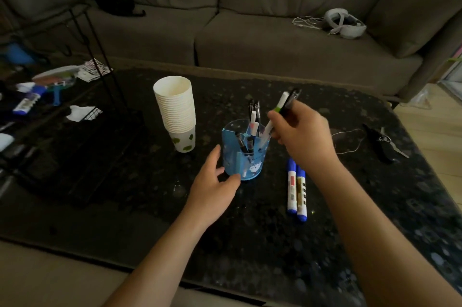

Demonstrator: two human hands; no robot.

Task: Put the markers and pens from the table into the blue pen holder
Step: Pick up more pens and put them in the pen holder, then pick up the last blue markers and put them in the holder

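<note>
Nearest to me, two blue-capped markers [296, 190] lie side by side, touching, on the dark speckled table [250, 244]. My left hand [212, 186] has an open grip, holding nothing, with thumb and fingertips at the base of the blue pen holder [243, 154]. The holder stands upright at table centre; I count roughly five pens inside, exact number unclear. My right hand [303, 135] has a closed grip on two items: one white marker [273, 120], tip inside the holder, and one dark pen [291, 100]. Farther left stands one stack of paper cups [176, 111]. One sofa [250, 31] lies beyond.
</note>
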